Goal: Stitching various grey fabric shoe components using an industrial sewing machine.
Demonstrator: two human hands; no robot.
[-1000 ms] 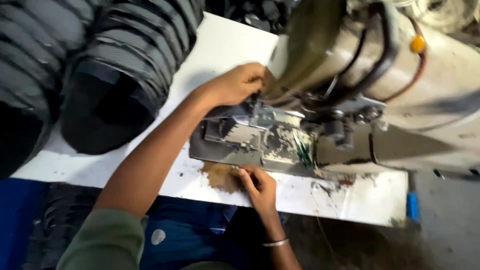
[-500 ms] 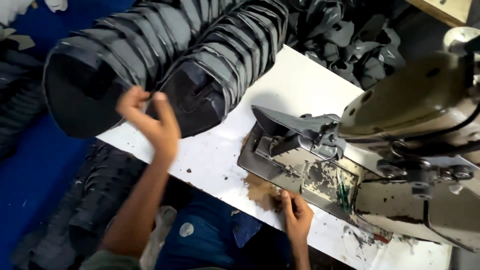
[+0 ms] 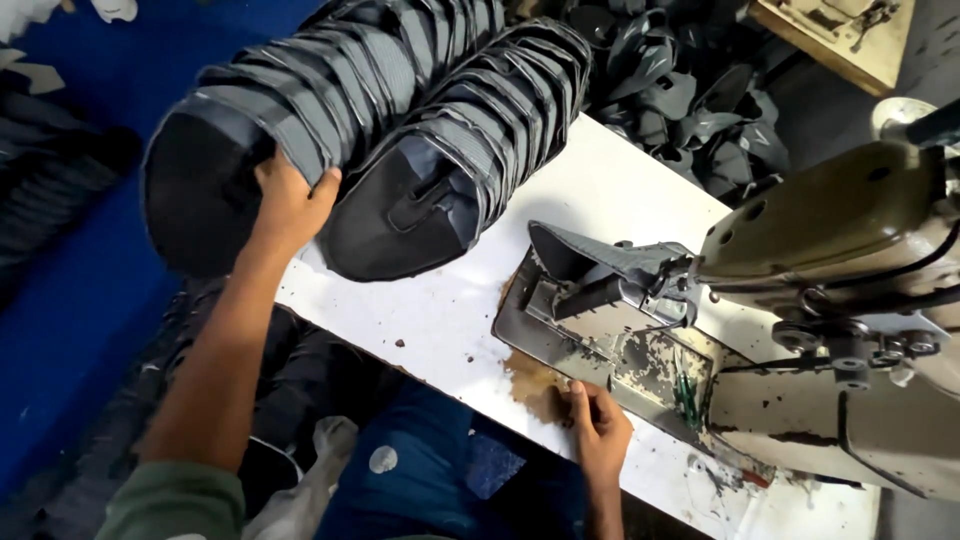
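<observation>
My left hand (image 3: pixel 290 205) grips the front piece of a long stack of dark grey shoe uppers (image 3: pixel 300 100) lying at the left end of the white table (image 3: pixel 600 190). A second stack of shoe uppers (image 3: pixel 470 130) lies beside it to the right. My right hand (image 3: pixel 598 428) rests on the table's near edge, fingers touching the metal base plate (image 3: pixel 600 340) of the sewing machine (image 3: pixel 830 230). One dark upper piece (image 3: pixel 590 255) sits at the machine's needle area.
A heap of loose dark upper pieces (image 3: pixel 690 90) lies beyond the table's far side. More stacked pieces (image 3: pixel 60 190) sit on the blue surface (image 3: pixel 100 90) at the left. A wooden item (image 3: pixel 830 35) stands at the top right.
My left hand left the sewing machine, swung left and took hold of the front of the left stack. The view has shifted left. My right hand stayed at the table edge.
</observation>
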